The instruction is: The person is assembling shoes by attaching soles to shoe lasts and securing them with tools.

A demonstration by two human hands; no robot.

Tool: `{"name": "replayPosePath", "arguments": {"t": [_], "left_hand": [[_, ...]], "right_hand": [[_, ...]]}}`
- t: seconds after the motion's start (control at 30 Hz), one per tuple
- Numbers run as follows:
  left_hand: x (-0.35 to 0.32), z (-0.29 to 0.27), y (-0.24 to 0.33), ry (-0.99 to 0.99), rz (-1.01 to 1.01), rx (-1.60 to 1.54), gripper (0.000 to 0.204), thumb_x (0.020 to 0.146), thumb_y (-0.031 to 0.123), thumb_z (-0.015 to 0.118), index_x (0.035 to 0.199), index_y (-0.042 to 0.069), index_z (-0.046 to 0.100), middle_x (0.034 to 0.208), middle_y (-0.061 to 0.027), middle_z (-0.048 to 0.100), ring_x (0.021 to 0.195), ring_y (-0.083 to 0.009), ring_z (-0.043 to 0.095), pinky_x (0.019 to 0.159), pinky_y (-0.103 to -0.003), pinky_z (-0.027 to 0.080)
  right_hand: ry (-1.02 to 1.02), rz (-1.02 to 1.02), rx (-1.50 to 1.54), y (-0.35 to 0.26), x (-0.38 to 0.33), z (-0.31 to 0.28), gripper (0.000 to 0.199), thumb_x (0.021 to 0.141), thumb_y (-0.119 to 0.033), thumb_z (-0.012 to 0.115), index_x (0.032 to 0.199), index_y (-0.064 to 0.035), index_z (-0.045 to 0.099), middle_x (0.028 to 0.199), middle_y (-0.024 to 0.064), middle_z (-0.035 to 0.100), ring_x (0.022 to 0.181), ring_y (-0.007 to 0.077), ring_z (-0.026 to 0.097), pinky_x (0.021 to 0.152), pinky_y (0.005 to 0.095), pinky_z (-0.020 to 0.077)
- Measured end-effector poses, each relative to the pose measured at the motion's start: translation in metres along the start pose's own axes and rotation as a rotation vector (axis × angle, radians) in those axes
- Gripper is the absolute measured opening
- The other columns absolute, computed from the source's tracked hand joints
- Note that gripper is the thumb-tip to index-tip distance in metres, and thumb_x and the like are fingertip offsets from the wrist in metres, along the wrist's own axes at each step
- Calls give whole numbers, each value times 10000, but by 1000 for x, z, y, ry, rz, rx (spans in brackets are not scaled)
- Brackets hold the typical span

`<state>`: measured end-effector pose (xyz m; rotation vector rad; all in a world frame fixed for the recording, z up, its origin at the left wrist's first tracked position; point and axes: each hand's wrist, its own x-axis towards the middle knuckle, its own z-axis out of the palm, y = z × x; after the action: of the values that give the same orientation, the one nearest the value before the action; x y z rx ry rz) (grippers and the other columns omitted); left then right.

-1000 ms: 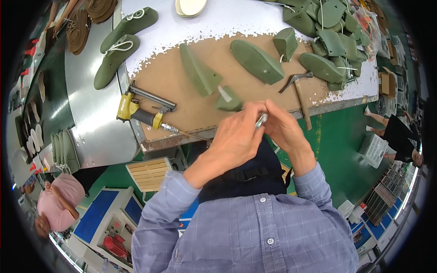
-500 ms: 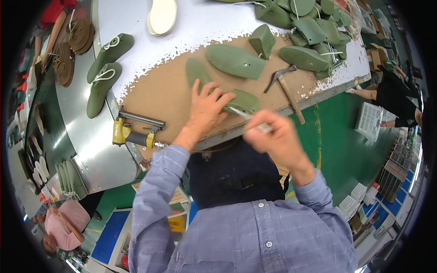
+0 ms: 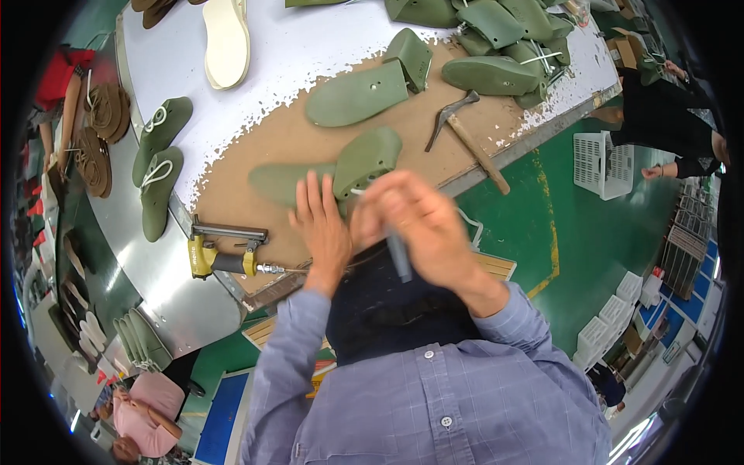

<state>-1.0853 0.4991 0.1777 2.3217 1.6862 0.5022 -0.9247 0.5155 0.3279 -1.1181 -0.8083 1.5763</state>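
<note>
White crate (image 3: 587,167), contents unclear, stands beyond right hand (image 3: 434,236).

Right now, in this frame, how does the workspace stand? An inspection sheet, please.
Surface: brown bench top, white covering worn to a ragged edge.
Job's things: green shoe lasts at centre; slim grey tool, blurred.
Clutter: nail gun left; hammer right, overhanging the bench; heaped lasts farther off.
Grips: left grip open over one last; right grip closed on the tool.
Cables: thin hose from the nail gun, partly hidden.
Surroundings: person in pink lower left; white crate right; green floor.
</note>
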Motion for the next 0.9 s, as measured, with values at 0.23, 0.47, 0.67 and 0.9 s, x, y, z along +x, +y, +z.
{"name": "replayPosePath", "arguments": {"t": [0.23, 0.47, 0.67, 0.9], "left_hand": [[17, -23, 15, 15, -200, -156, 917, 705, 398, 808, 1432, 70, 354, 1438, -188, 400, 1236, -393, 429, 941, -535, 343], [55, -4, -32, -11, 40, -326, 469, 694, 299, 812, 1100, 138, 644, 1108, -22, 658, 1023, -255, 595, 835, -390, 422], [66, 1, -22, 27, 61, -339, 456, 685, 243, 827, 1064, 88, 628, 1074, -65, 667, 1010, -268, 614, 838, -393, 453], [63, 5, -31, -8, 89, -376, 484, 677, 244, 832, 1069, 65, 610, 1043, -85, 660, 989, -288, 610, 836, -399, 460]], "right_hand": [[-80, 60, -334, 14, -6, -1, 207, 1017, -204, 476, 1083, -29, 566, 851, 75, 647, 771, 135, 615, 698, 276, 483], [-14, -127, -413, -20, 15, -43, 182, 931, -75, 593, 1104, -23, 576, 922, 105, 689, 722, 138, 658, 673, 284, 554], [311, -129, -340, 75, 32, -63, 296, 927, -26, 606, 1218, -38, 552, 1043, 71, 672, 846, 133, 666, 718, 232, 526], [384, -175, -350, 116, 46, -54, 222, 933, -48, 610, 1152, -14, 595, 996, 78, 684, 859, 126, 670, 717, 236, 520]]}}
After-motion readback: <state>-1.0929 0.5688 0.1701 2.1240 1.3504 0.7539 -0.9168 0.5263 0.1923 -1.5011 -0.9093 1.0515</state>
